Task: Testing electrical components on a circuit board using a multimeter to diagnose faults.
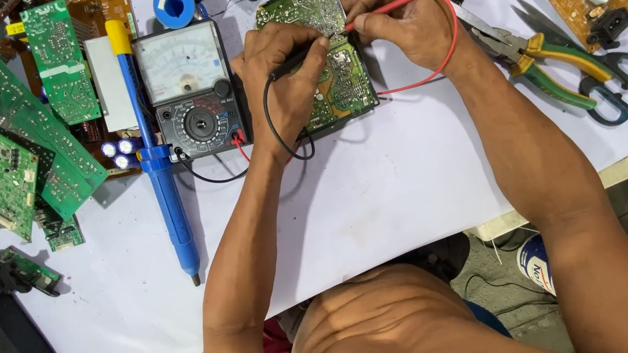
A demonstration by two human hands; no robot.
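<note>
Probes are held to a green circuit board [321,55] lying flat on the white-covered table [383,191], just right of the analog multimeter [189,91]. The left hand [284,73] is pinched shut on the black probe [295,58]; the right hand [399,23] is clamped on the red probe [380,10].

Risk: a tip could slip across close-set solder joints and bridge two; a tug on the looped red lead [453,39] could drag it off.

Hidden: both tips under fingers; exact contact points cannot be told. Needle position is too small to be made out.

Matt white paper sheet [383,191], glossy blue plastic desoldering pump [158,162], rubbery-handled metal pliers [537,56].
</note>
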